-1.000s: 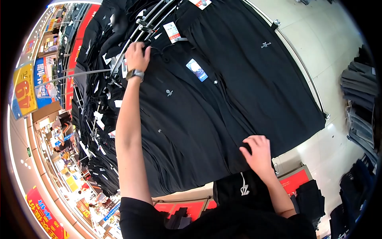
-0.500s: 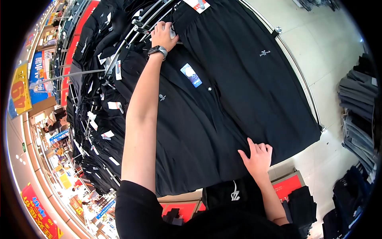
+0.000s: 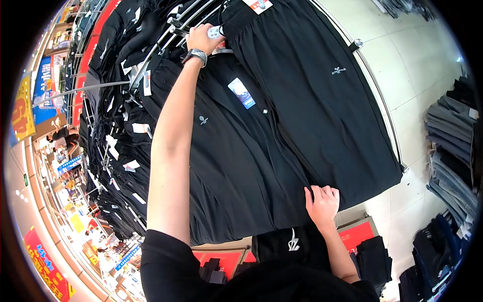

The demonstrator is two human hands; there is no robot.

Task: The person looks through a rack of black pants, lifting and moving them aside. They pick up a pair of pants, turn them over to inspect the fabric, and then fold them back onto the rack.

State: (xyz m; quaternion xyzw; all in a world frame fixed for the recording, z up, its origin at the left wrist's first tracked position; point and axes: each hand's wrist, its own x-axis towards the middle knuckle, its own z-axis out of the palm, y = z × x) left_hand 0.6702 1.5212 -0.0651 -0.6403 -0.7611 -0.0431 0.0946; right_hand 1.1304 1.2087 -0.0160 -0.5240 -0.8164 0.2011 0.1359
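Black trousers (image 3: 312, 100) with a small white logo hang from a rack in front of me, next to another black pair (image 3: 226, 166) bearing a blue hang tag (image 3: 242, 93). My left hand (image 3: 200, 38), with a watch on its wrist, is up at the waistbands. Its fingers close around a clear plastic piece (image 3: 215, 32) with a printed label; what lies behind the fingers is hidden. Lower down, my right hand (image 3: 323, 204) has curled fingers gripping the trouser legs near their bottom edge. A red and white tag (image 3: 258, 5) sits at the top waistband.
A curved metal rail (image 3: 375, 88) runs along the right of the trousers. More tagged black garments (image 3: 118, 171) hang at left. Folded trousers (image 3: 450, 131) are stacked at right beyond the tiled floor (image 3: 397, 65). Red panels (image 3: 358, 236) stand below, and store signs (image 3: 48, 261) show at far left.
My right hand has moved slightly down, and its fingers have gone from spread to curled on the fabric. My left hand has shifted a little, showing more of the printed label.
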